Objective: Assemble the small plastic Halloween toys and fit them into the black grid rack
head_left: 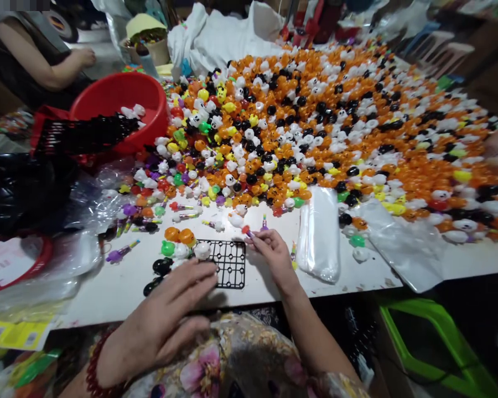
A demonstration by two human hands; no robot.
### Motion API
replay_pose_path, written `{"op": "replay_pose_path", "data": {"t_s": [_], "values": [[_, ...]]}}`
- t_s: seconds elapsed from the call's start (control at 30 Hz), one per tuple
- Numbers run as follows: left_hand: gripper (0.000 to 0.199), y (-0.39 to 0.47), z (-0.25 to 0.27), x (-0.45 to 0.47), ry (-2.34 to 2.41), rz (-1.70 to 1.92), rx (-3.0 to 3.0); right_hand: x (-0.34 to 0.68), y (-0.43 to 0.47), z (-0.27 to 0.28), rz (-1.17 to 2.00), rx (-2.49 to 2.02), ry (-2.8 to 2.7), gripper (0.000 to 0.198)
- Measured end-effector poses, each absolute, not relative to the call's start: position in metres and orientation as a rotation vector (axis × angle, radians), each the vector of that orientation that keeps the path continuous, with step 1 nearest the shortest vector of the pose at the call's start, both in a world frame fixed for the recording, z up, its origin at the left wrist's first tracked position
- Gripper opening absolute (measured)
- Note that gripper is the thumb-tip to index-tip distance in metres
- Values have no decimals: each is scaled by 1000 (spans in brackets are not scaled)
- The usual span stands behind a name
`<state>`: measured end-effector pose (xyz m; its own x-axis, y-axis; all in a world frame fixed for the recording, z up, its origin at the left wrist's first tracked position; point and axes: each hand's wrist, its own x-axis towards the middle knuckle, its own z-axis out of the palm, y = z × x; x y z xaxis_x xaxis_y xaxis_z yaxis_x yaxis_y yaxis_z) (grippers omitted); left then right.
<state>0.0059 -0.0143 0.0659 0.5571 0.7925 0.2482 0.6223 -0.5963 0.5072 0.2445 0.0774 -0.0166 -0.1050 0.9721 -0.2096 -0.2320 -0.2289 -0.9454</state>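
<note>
At lower centre of the frame, a black plastic lattice grid (231,265) lay flat near the edge of a white tabletop (357,279). Right hand (274,253), just past the grid's right side: thumb and fingers pinched together on a small toy with a red top and purple stem (249,232), held above the table, red end toward upper left. Left hand (166,318), lower left of centre, red beaded bracelet (97,362) at the wrist: fingers extended, slightly parted, over the grid's left part; could not tell whether they touched it. Beside those fingertips, a round white plastic figure (202,250); left of it, glossy orange plastic figures (179,236), a green plastic figure (167,248) and black plastic figures (161,267), clustered. Right of the right hand, a stack of clear plastic bags (318,237). Centre to upper right: a broad heap of orange, white and black plastic figures (299,121). Upper left: a round red plastic basin (120,83), a co-worker's bare arm (53,69) behind it.
</note>
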Motion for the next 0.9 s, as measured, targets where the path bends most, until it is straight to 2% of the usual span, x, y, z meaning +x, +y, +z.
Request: {"op": "replay_pose_path", "data": {"t_s": [0.17,0.3,0.4,0.53,0.67,0.77,0.9], "values": [[40,-18,65,48,777,307,2111,265,59,-29,1899,-996,-445,46],[43,-8,16,69,846,198,2010,273,53,-24,1880,-979,-478,37],[42,-4,-20,73,969,264,2022,298,57,-20,1619,-1083,-585,27],[39,-5,-54,74,1106,376,2160,347,57,-21,1117,-1389,-827,38],[41,-8,-79,73,1175,496,2320,372,43,-32,764,-1579,-1453,13],[51,-10,-88,66,1237,549,2423,371,36,-45,604,-1526,-1928,36],[55,-9,-88,53,1347,539,2485,365,39,-60,439,-1535,-2233,44]]}}
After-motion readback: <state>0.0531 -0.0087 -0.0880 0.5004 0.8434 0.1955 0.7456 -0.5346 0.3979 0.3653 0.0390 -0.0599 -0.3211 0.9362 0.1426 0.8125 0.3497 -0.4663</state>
